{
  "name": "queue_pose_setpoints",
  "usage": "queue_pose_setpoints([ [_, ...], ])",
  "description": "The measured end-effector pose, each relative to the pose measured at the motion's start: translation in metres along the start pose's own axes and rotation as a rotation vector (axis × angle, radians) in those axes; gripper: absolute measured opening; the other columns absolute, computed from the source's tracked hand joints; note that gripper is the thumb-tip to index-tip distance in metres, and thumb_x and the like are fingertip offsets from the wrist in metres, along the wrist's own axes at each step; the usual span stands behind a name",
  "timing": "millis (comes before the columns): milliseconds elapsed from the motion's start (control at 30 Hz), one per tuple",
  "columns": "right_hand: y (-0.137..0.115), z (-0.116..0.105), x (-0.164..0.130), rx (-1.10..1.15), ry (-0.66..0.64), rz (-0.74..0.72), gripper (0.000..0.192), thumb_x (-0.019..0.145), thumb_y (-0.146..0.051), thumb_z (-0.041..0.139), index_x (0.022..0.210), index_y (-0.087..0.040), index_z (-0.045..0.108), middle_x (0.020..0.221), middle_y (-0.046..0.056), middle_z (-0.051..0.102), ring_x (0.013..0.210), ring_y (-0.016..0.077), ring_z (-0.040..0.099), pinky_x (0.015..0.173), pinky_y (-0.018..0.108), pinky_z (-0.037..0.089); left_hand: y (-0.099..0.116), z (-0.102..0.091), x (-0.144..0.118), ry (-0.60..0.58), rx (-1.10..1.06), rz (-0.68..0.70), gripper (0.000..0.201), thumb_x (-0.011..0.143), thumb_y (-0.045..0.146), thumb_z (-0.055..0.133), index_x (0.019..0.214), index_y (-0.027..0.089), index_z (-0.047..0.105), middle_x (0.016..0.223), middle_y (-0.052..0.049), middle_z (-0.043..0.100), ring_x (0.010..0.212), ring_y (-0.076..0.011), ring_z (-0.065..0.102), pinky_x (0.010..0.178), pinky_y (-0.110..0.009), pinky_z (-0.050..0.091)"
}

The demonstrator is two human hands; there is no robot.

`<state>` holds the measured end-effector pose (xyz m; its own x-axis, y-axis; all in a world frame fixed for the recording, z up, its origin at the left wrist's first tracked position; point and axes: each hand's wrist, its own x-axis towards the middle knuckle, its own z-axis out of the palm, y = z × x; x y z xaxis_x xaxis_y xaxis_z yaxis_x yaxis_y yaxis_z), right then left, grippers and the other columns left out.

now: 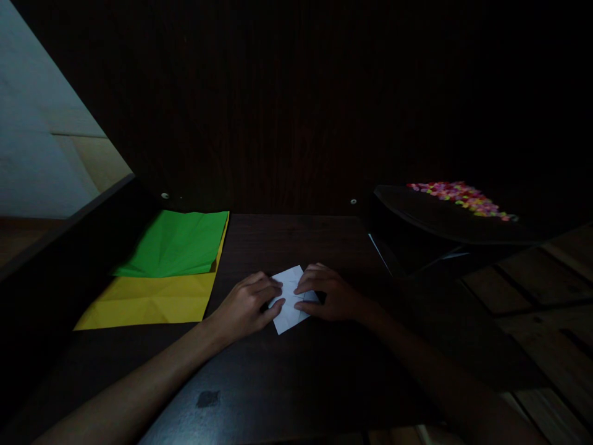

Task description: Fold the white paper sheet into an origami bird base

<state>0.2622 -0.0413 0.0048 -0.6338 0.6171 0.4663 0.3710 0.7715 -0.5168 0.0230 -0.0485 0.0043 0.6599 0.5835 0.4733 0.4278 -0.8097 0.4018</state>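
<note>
On the dark wooden desk (296, 383), mid-front: both hands pinching a small creased white paper square (291, 301).

L to R: green paper sheet (178, 243) overlaps a yellow paper sheet (152, 300) by the desk's left edge; left hand (245, 304) w/ fingers curled, pressing the white paper's left edge flat; right hand (331, 295) thumb & fingertips nipping its right edge; dark tray of multicoloured small bits (461, 198) at the right edge. Risk, prob.: dim light hides crease lines, so a fold could land crooked; uneven pressure btwn hands may skew or tear it.
</note>
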Motion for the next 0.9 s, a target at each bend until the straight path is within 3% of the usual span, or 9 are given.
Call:
queue_pose_setpoints([
  [300,-0.0011,-0.0013,0.0033,-0.012,-0.015,0.02,0.013,0.073,-0.031,0.08,0.072,-0.021,0.072,0.101,0.006,0.068,0.097,0.0231,0.058,0.081,0.04,0.05,0.0009,-0.0018,-0.001,-0.092,0.079,-0.029,0.022,0.092,0.025,0.055,0.109,0.018,0.068,0.101,-0.009,0.065,0.094,-0.0227,0.06,0.083,-0.039,0.052],
  [533,0.0008,-0.0055,0.0046,-0.091,-0.02,0.13,0.012,0.073,-0.029,0.08,0.083,-0.023,0.076,0.111,0.007,0.067,0.103,0.0247,0.055,0.086,0.043,0.048,0.0055,-0.0026,-0.0005,-0.107,0.096,-0.059,0.026,0.093,0.029,0.053,0.11,0.016,0.068,0.098,-0.011,0.061,0.091,-0.0235,0.058,0.082,-0.041,0.052],
  [733,0.0028,-0.0053,0.0026,-0.117,-0.034,0.172,0.014,0.078,-0.026,0.075,0.092,-0.025,0.076,0.119,0.006,0.064,0.11,0.0248,0.053,0.092,0.046,0.047,0.0045,-0.0014,-0.0017,-0.107,0.02,-0.075,0.021,0.092,0.027,0.055,0.108,0.017,0.064,0.132,-0.013,0.057,0.124,-0.0282,0.051,0.101,-0.048,0.045],
  [900,0.0006,-0.0052,0.0038,-0.146,-0.013,0.186,0.013,0.08,-0.022,0.073,0.093,-0.025,0.075,0.119,0.006,0.064,0.11,0.0251,0.053,0.091,0.047,0.047,0.0035,-0.0011,-0.0016,-0.11,-0.015,-0.083,0.022,0.093,0.028,0.055,0.11,0.017,0.063,0.126,-0.013,0.062,0.124,-0.026,0.052,0.103,-0.046,0.045],
])
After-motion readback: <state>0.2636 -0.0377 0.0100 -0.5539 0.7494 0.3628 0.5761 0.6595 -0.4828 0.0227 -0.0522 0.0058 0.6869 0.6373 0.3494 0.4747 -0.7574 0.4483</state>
